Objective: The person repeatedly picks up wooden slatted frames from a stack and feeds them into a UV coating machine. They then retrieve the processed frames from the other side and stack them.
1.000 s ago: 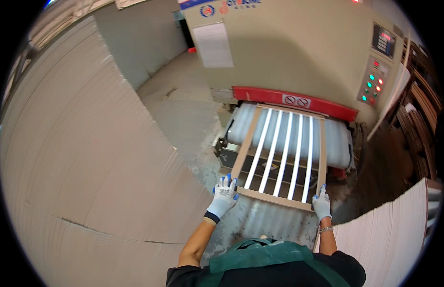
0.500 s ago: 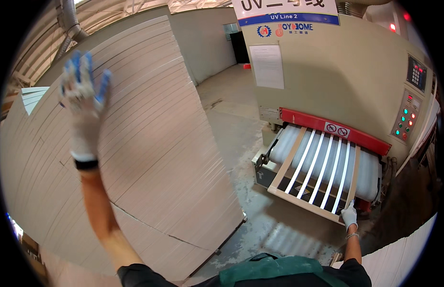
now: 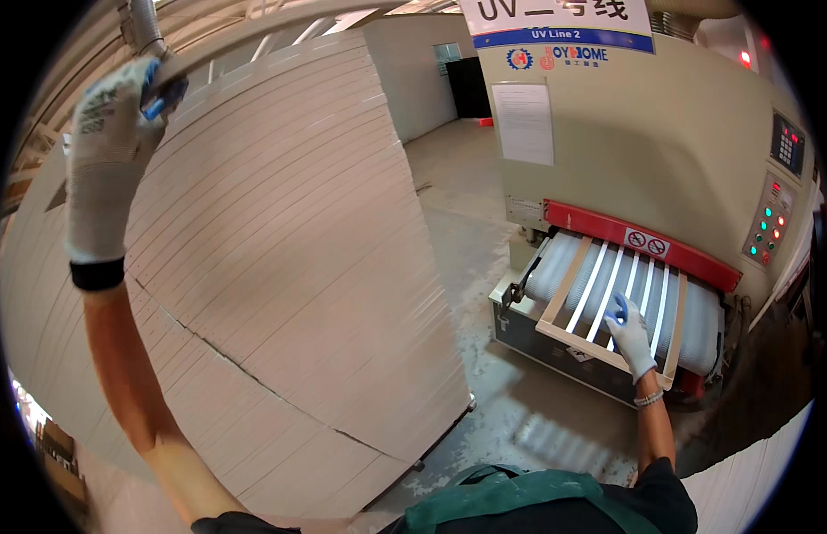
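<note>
My left hand [image 3: 111,142], in a white glove with blue fingertips, is raised at the upper left. Its fingers close around the end of a long pale bar [image 3: 271,36] that runs rightward above a tall stack of boards [image 3: 289,222]. What the bar belongs to I cannot tell. On the right, a slatted frame [image 3: 565,338] with tan rails and white slats lies on the conveyor belt [image 3: 700,329], its front end overhanging. My gloved right hand [image 3: 633,343] is above the frame's front part, fingers apart and slightly curved, holding nothing.
The beige machine [image 3: 645,133] stands behind the belt, with a red guard bar [image 3: 640,245] across its opening and a lit button panel [image 3: 770,220] at right. A strip of concrete floor [image 3: 471,258] separates stack and machine. More pale boards [image 3: 752,472] are at lower right.
My left hand has moved left and closed on the bar, which has come into view. My right hand has left the frame's near right corner, and the frame sits farther into the machine.
</note>
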{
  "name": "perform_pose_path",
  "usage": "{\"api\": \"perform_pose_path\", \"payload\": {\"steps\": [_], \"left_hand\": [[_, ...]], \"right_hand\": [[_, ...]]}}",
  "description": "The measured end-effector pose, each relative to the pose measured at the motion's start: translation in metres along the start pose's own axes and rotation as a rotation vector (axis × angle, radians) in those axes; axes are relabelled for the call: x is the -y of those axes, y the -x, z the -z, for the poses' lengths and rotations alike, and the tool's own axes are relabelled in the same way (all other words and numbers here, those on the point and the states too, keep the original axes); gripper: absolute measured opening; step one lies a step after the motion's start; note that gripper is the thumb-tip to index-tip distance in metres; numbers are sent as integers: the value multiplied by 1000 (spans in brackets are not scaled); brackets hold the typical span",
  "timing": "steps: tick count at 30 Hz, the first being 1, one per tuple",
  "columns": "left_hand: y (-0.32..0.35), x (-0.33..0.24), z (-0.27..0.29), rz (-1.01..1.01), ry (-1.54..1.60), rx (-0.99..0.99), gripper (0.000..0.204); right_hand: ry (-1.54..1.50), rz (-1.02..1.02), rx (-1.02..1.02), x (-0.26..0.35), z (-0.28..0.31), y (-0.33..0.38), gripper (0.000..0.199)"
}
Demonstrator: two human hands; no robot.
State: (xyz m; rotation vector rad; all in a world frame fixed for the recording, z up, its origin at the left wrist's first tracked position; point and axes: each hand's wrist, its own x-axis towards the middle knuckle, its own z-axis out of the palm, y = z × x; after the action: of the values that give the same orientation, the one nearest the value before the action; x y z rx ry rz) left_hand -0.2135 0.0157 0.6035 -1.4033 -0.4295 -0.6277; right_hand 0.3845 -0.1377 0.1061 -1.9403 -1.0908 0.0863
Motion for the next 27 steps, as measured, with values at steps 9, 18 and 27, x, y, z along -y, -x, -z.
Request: {"api": "perform_pose_path", "payload": {"steps": [9, 18, 27], "left_hand": [[40, -92, 167, 171, -156, 385, 50], [126, -209, 174, 92, 332, 506, 37], [186, -273, 164, 234, 455, 444, 55]], "right_hand": [[-1461, 235, 876, 232, -8, -71, 61], [-935, 175, 469, 291, -52, -17, 31], [-1004, -167, -77, 113, -67, 107, 31]]}}
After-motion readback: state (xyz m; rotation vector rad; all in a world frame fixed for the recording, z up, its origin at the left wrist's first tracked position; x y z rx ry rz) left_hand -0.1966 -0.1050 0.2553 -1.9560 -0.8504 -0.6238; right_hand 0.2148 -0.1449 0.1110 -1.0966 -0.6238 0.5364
